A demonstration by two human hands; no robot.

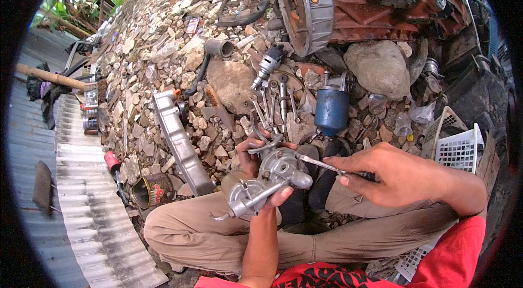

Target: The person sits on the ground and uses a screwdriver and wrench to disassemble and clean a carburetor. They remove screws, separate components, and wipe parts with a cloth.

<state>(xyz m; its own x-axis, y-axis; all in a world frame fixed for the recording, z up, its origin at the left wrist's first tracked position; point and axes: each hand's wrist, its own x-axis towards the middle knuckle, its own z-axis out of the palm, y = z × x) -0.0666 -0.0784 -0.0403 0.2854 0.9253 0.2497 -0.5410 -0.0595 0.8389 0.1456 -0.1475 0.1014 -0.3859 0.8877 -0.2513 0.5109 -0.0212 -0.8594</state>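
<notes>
My left hand (250,156) is wrapped round a grey cast-metal engine part (279,169), held above my lap. It has a round housing, a stubby rounded outlet and a side lever. The fingers show behind it and the thumb presses on its near side. In my right hand (393,172), a thin screwdriver (322,165) is pinched between thumb and fingers. Its tip meets the rim of the round housing, and its dark handle is mostly hidden in the palm. Just beyond lie several wrenches (271,107) on the stones.
A blue cylindrical canister (331,111) stands ahead to the right, near a large rock (377,70). A rusty-red engine casing (376,4) fills the far right. On the left lie a long silver metal cover (182,146), a tin can (154,190) and corrugated sheeting (90,201). White baskets (459,150) stand at right.
</notes>
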